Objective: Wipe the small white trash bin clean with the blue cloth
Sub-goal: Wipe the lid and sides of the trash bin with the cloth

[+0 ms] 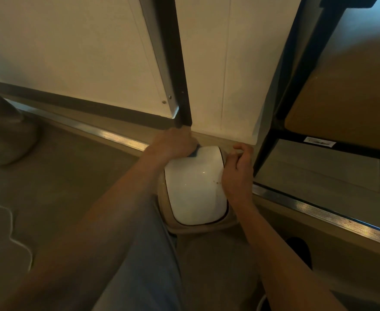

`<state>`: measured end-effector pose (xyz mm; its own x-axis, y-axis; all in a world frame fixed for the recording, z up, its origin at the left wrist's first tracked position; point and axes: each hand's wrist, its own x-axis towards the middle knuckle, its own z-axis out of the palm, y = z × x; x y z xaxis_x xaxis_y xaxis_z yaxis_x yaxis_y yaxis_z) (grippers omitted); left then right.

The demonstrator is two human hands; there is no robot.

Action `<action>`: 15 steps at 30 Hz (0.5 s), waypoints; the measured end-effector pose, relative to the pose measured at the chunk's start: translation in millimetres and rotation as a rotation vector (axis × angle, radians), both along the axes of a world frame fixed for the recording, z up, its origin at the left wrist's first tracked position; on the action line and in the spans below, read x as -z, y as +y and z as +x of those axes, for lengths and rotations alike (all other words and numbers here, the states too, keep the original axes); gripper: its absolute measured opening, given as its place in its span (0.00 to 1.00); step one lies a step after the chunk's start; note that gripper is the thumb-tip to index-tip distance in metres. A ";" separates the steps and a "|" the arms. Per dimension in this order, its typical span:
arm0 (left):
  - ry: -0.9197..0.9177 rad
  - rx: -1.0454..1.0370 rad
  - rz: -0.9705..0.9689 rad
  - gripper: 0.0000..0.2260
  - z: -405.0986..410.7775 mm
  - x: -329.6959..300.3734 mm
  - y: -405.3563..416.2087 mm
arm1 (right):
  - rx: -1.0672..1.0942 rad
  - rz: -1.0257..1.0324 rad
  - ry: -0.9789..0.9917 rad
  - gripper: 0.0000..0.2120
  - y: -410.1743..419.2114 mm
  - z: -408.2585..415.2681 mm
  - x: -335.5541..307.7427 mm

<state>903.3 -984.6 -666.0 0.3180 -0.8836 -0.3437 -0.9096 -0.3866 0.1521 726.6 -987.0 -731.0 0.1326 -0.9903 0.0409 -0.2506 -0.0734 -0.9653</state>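
The small white trash bin (195, 185) stands on the floor against the wall, seen from above: a glossy white domed lid in a beige rim. A few brown specks mark the lid near its right edge. My left hand (171, 143) grips the blue cloth (194, 153) at the lid's far left corner; only a small blue patch shows under the fingers. My right hand (237, 173) rests against the bin's right side with fingers curled at its far right corner.
A black table leg (180, 86) comes down just behind my left hand. A black shelf frame (267, 144) stands to the right of the bin. A metal floor strip (319, 209) runs along the threshold. My knee in grey-blue trousers (144, 254) is near the bin.
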 end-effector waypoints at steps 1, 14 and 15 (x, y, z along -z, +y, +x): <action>-0.036 -0.012 0.003 0.13 -15.2 -0.9 -12.1 | 0.001 -0.001 -0.009 0.08 0.3 -0.4 -0.6; 0.345 0.063 -0.355 0.07 32.5 2.8 63.7 | 0.041 0.020 -0.008 0.07 -0.2 -1.0 -0.9; 0.328 0.001 -0.306 0.07 38.6 4.1 59.5 | 0.043 0.024 -0.003 0.07 -0.5 -1.0 -1.2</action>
<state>941.8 -925.0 -670.2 0.2348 -0.9605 -0.1492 -0.7945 -0.2780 0.5399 725.7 -987.5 -729.8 0.0894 -0.9958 0.0177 -0.2497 -0.0397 -0.9675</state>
